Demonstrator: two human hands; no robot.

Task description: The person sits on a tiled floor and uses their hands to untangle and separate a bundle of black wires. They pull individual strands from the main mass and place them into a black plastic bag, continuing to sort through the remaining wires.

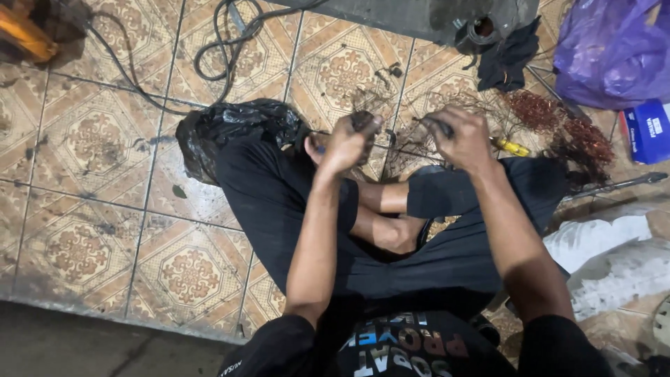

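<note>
Grip: my left hand (347, 143) is fisted tight around a dark, grimy bundle of wire that juts from the top of the fist; a blue bit shows at its lower edge, kind unclear. My right hand (462, 138) is closed on a dark slim handle or tool, its tip pointing left toward the other fist.

Item, thin wire strand (391, 146): runs roughly level between my two fists, long axis left to right, over my crossed legs. Both hands sit at its ends; neither is nearer.

Item, copper wire tangle (558, 122): reddish coils on the tiled floor (91, 139), to the right of my right hand and beyond my knee.

Item, yellow-handled tool (511, 147): lying just right of my right hand, by the tangle.

Containers: black plastic bag (230, 126), crumpled, against my left knee, contents not visible. Purple plastic bag (611, 52), far right, bulging, contents hidden. Blue box (645, 132) below it, closed.

Item, black cables (223, 49): looped on the floor, well apart.
</note>
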